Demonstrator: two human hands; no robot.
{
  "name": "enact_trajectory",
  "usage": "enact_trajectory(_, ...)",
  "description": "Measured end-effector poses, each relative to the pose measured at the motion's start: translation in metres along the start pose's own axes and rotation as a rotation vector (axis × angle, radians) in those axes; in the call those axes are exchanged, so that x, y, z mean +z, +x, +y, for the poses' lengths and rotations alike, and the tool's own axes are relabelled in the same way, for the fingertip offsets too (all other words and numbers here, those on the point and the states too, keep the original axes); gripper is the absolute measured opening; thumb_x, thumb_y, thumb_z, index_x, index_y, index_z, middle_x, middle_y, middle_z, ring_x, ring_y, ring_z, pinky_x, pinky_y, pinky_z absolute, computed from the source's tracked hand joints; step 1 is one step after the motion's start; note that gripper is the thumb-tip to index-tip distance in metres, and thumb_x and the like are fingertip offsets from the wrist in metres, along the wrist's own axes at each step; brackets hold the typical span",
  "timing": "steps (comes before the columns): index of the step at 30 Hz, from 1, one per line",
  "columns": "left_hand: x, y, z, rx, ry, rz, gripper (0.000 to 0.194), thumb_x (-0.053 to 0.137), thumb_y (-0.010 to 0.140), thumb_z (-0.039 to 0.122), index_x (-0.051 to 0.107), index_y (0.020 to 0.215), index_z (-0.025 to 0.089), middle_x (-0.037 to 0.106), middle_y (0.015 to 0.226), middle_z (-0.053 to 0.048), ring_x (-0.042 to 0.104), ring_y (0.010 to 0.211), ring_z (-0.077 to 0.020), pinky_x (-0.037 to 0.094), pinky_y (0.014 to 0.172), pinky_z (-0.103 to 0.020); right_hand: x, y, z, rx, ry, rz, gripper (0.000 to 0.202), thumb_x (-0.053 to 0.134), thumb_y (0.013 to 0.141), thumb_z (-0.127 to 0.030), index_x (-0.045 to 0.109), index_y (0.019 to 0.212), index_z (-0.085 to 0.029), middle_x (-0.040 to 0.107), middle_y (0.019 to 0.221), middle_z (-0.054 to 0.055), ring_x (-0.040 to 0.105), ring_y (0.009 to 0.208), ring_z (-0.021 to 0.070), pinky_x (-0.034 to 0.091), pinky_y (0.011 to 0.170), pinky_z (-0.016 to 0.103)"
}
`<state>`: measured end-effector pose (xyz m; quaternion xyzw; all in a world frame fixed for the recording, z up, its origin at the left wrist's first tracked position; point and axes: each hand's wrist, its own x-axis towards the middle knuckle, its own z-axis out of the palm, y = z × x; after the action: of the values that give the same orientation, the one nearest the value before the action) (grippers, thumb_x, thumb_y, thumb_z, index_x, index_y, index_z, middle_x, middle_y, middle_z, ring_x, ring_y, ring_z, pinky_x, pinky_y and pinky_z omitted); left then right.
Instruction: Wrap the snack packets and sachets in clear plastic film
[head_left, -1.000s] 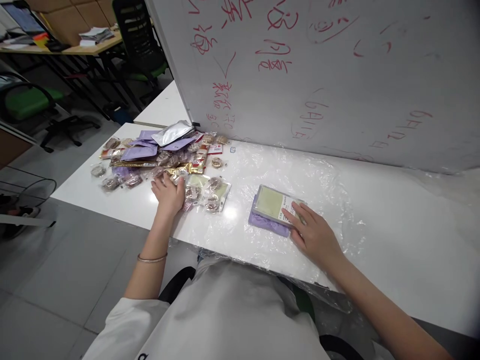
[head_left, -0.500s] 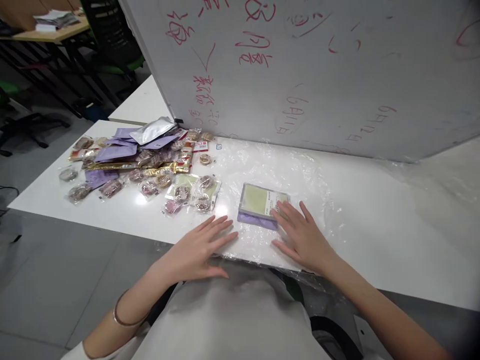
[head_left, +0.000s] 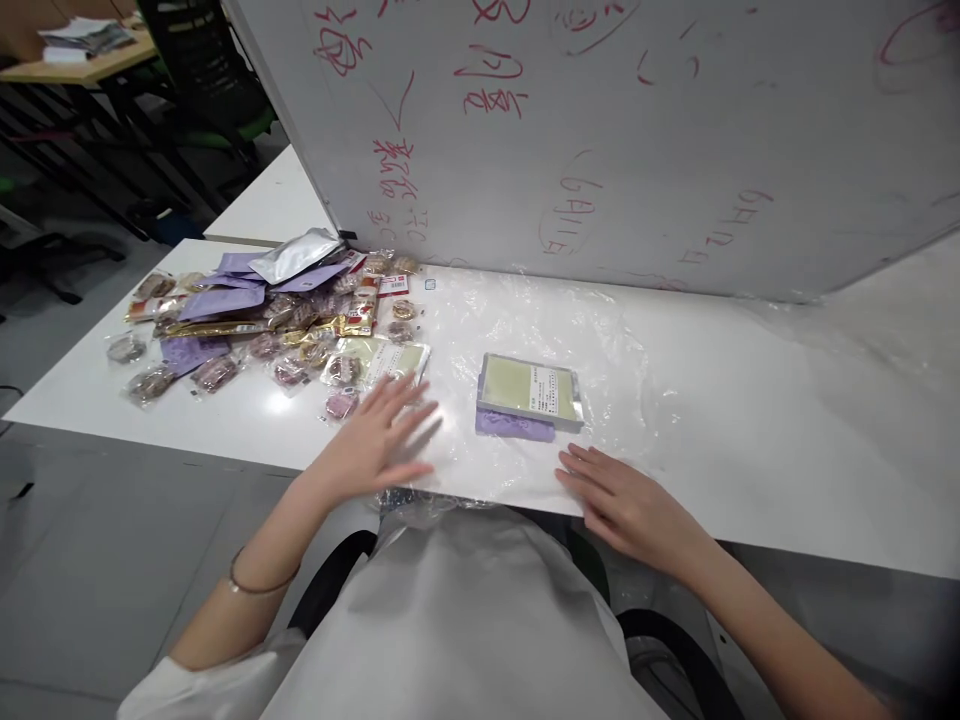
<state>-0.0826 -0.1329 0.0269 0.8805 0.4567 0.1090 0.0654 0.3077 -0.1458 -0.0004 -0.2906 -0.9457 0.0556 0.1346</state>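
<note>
My left hand (head_left: 371, 440) is open with fingers spread, over the table's front part at the right end of a pile of packaged snacks. Nearest to it are a pink wrapped snack (head_left: 341, 404) and a flat green packet (head_left: 384, 354), partly covered by the fingers. My right hand (head_left: 634, 508) is open near the front edge, palm down, fingers extended and holding nothing. Just beyond its fingertips, a green-and-silver packet (head_left: 514, 386) with a white label lies on top of a purple pouch (head_left: 514, 424). Both rest on a clear plastic sheet (head_left: 619, 350).
Purple pouches (head_left: 225, 302), a silver pouch (head_left: 296, 256), gold packets (head_left: 352, 322) and several individually wrapped snacks (head_left: 216, 374) are heaped on the left of the white table (head_left: 780, 440). A whiteboard (head_left: 637, 200) with red writing stands along the back.
My left hand has moved left and away from me, to the edge of the pile. My right hand has drawn off the green packet toward the front edge. The view has shifted slightly.
</note>
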Motion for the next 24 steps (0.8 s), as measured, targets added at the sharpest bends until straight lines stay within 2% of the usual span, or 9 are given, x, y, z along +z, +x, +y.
enact_trajectory(2, -0.001, -0.012, 0.016, 0.162, -0.034, -0.083, 0.085, 0.061, 0.083, 0.066, 0.035, 0.152, 0.023, 0.039, 0.156, -0.012, 0.026, 0.149, -0.0318, 0.02, 0.122, -0.054, -0.003, -0.01, 0.003, 0.084, -0.033, 0.043, 0.047, 0.046, 0.092, -0.008, 0.055, 0.136, -0.023, 0.064, 0.132, 0.008, 0.059, 0.125, 0.025, 0.054, 0.103, 0.046)
enact_trajectory(4, 0.002, -0.019, 0.027, 0.215, -0.038, -0.13, 0.084, 0.067, 0.082, 0.06, 0.037, 0.151, 0.022, 0.042, 0.154, -0.014, 0.032, 0.146, -0.0328, 0.028, 0.12, -0.055, -0.009, -0.018, 0.009, 0.188, -0.035, 0.079, 0.043, 0.043, 0.093, -0.01, 0.058, 0.131, -0.023, 0.069, 0.124, 0.008, 0.065, 0.116, 0.0258, 0.058, 0.096, 0.046)
enact_trajectory(6, 0.006, -0.021, 0.031, 0.209, -0.048, -0.135, 0.069, 0.067, 0.087, 0.047, 0.043, 0.147, 0.023, 0.047, 0.15, -0.014, 0.038, 0.143, -0.032, 0.034, 0.116, -0.054, -0.016, -0.022, 0.017, 0.321, 0.053, 0.093, 0.036, 0.046, 0.093, -0.017, 0.061, 0.124, -0.024, 0.071, 0.117, 0.007, 0.069, 0.107, 0.0263, 0.062, 0.086, 0.043)
enact_trajectory(9, 0.009, -0.016, 0.026, 0.204, -0.136, -0.106, 0.039, 0.057, 0.096, 0.031, 0.058, 0.134, 0.026, 0.061, 0.136, -0.01, 0.048, 0.137, -0.0265, 0.04, 0.114, -0.049, -0.028, -0.021, 0.031, 0.555, 0.343, 0.069, 0.023, 0.054, 0.093, -0.032, 0.066, 0.111, -0.026, 0.074, 0.107, 0.005, 0.072, 0.098, 0.025, 0.064, 0.068, 0.035)
enact_trajectory(12, 0.008, -0.011, 0.019, 0.197, -0.269, -0.113, 0.027, 0.048, 0.1, 0.024, 0.067, 0.119, 0.025, 0.069, 0.124, -0.005, 0.049, 0.136, -0.0242, 0.04, 0.114, -0.047, -0.038, -0.016, 0.044, 0.676, 0.596, -0.011, 0.023, 0.059, 0.09, -0.043, 0.071, 0.102, -0.028, 0.074, 0.106, 0.005, 0.07, 0.101, 0.026, 0.062, 0.076, 0.037)
enact_trajectory(14, 0.006, -0.009, 0.019, 0.113, -0.379, -0.136, 0.027, 0.043, 0.102, 0.025, 0.067, 0.114, 0.024, 0.069, 0.122, -0.004, 0.051, 0.134, -0.0238, 0.041, 0.113, -0.045, -0.042, -0.013, 0.052, 0.704, 0.717, -0.083, 0.026, 0.061, 0.089, -0.047, 0.073, 0.1, -0.028, 0.074, 0.109, 0.005, 0.068, 0.106, 0.0271, 0.057, 0.09, 0.042)
enact_trajectory(17, 0.007, -0.001, 0.02, -0.196, -0.552, -0.064, 0.027, 0.037, 0.103, 0.033, 0.061, 0.108, 0.021, 0.071, 0.112, -0.006, 0.065, 0.112, -0.0216, 0.052, 0.095, -0.036, -0.041, -0.007, 0.061, 0.753, 0.898, -0.068, 0.032, 0.059, 0.089, -0.053, 0.072, 0.099, -0.025, 0.075, 0.102, 0.007, 0.069, 0.102, 0.0264, 0.054, 0.092, 0.042)
enact_trajectory(21, 0.012, 0.028, 0.016, -0.502, -0.565, 0.146, 0.028, 0.03, 0.104, 0.038, 0.052, 0.101, 0.02, 0.065, 0.076, -0.002, 0.066, 0.071, -0.0177, 0.05, 0.07, -0.029, -0.03, 0.013, 0.068, 0.95, 0.937, 0.142, 0.041, 0.059, 0.085, -0.06, 0.066, 0.101, -0.023, 0.072, 0.082, 0.005, 0.069, 0.065, 0.0189, 0.052, 0.059, 0.031)
enact_trajectory(24, 0.018, 0.055, 0.011, -0.619, -0.233, 0.1, 0.029, 0.029, 0.103, 0.034, 0.051, 0.11, 0.017, 0.062, 0.069, -0.004, 0.064, 0.064, -0.0218, 0.046, 0.063, -0.031, -0.019, 0.037, 0.074, 1.127, 0.727, 0.184, 0.043, 0.053, 0.086, -0.063, 0.062, 0.093, -0.022, 0.065, 0.069, 0.002, 0.055, 0.045, 0.0145, 0.04, 0.045, 0.028)
